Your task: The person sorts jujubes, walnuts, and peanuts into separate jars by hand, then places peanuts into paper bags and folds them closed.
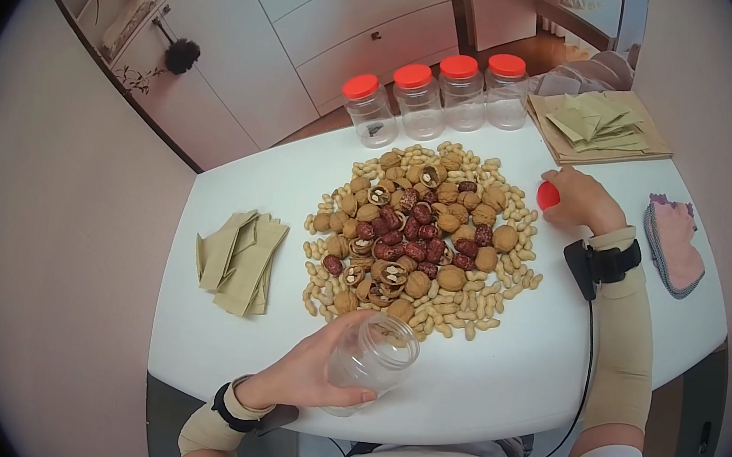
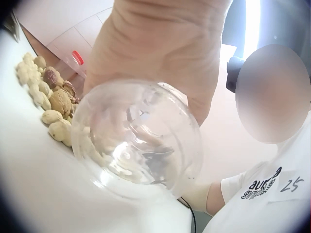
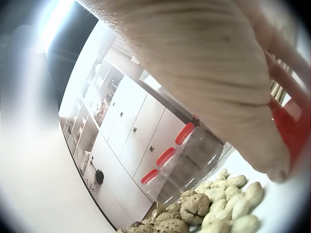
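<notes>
Red is showing at the fingertips of the right hand [image 1: 587, 202], where the grip is pinching a lid [image 1: 548, 196] to the right of the peanuts [image 1: 465, 313]; whether the lid is touching the counter [image 1: 473, 394] is impossible to tell. The left hand [image 1: 304, 372] is curling round an open jar [image 1: 357, 365], thumb on the side nearer the body, and the jar is tilting close to the counter's front edge. That edge is probably the main worry: if the left grip is loosening on the smooth, curved wall, the jar could be slipping and dropping to the floor. A low sweep of either hand could be scattering the peanuts and walnuts [image 1: 450, 279] (the round ones would be rolling furthest). The lid, small within the right grip, could be turning over or falling if the pinch is catching only its rim. Beyond the pile, four lidded jars [image 1: 418, 108] are standing; a careless reach could be toppling one.
</notes>
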Tool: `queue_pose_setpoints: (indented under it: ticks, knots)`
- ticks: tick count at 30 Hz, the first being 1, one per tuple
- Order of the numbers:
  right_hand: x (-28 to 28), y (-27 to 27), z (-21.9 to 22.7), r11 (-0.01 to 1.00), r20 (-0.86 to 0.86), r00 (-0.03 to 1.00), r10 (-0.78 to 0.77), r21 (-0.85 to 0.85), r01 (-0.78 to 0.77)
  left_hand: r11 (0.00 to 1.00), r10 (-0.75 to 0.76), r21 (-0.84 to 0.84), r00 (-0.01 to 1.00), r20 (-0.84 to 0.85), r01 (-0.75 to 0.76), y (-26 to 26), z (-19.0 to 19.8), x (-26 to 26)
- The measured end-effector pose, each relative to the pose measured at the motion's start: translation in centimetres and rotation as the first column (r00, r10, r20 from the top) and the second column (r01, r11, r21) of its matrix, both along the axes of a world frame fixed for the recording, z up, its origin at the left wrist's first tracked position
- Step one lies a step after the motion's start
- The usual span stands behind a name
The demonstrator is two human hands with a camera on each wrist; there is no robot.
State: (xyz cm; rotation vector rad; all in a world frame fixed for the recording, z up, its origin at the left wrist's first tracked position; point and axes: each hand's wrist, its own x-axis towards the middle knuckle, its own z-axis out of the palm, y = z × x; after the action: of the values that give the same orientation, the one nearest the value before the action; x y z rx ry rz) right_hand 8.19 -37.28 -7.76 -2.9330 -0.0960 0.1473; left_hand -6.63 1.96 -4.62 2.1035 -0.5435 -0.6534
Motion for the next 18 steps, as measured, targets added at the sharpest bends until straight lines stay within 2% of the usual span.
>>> queue_pose_setpoints:
  ticks: [2,4,5,7,8,10,13,18]
  knots:
    - [-0.1,-0.1,-0.2,1.000,0.043,0.999,0.008,0.013,-0.008,1.000,-0.009,0.029,1.000,0.006,0.009,-0.3,0.2,0.0]
    - [-0.2,0.3,0.0,0.975,0.275,0.945,0.178,0.082,-0.207,0.997,0.044,0.067,0.997,0.059,-0.048,-0.5,0.3,0.0]
    - [-0.7,1.3,0.9,0.976,0.271,0.947,0.174,0.083,-0.203,0.997,0.041,0.068,0.998,0.054,-0.044,-0.5,0.0,0.0]
    - [-1.9,3.9,2.5,0.916,0.171,0.928,0.332,0.178,-0.361,0.997,0.049,0.043,0.977,0.209,-0.059,-0.5,-0.7,-0.1]
    - [-2.1,4.8,2.3,0.915,0.172,0.927,0.332,0.179,-0.361,0.997,0.050,0.044,0.977,0.209,-0.060,-0.6,-0.9,-0.2]
    - [-2.4,6.3,1.5,0.868,0.097,0.892,0.441,0.208,-0.452,0.993,0.107,0.021,0.975,0.195,-0.113,-0.9,-1.2,-0.4]
    - [-2.9,7.5,1.2,0.884,0.109,0.890,0.442,0.116,-0.453,0.992,0.093,0.059,0.958,0.271,-0.113,-1.0,-1.2,-0.8]
    - [-2.7,8.1,0.7,0.914,0.106,0.914,0.391,0.075,-0.400,0.992,0.109,0.039,0.955,0.276,-0.124,-0.9,-1.2,-0.9]
